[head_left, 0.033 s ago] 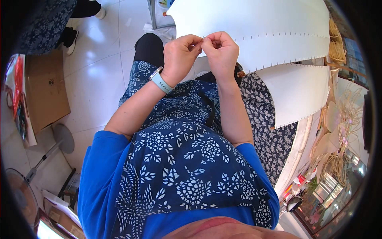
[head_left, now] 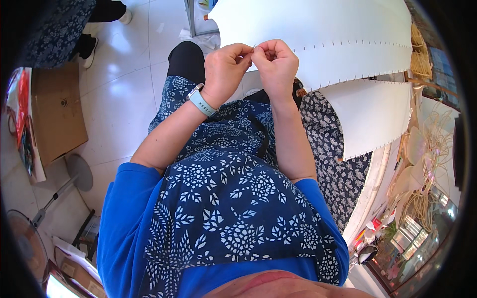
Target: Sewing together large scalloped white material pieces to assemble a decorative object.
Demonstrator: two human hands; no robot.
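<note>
A person's left hand [head_left: 224, 69] and right hand [head_left: 276, 64] are meeting fingertip to fingertip, both pinching a thin needle [head_left: 254, 48] just beside the stitched edge of a white sheet [head_left: 343, 39].

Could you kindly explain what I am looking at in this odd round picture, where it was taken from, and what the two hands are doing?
No machine is involved: the camera is a wide fisheye worn on a person's head, looking down at their own body, so straight edges bend near the rim. The forearms rise from the lower part of the picture.

The left hand, with a pale blue wristband, and the right hand meet with fingertips pinched together, seemingly on something very thin, perhaps a needle or thread; it is too small to tell.

Just beyond them lies a large white sheet with a row of small stitch-like marks along its edge, and a second white sheet below it. The person wears a blue patterned apron over a blue shirt.

On the tiled floor to the left stands a cardboard box.
</note>
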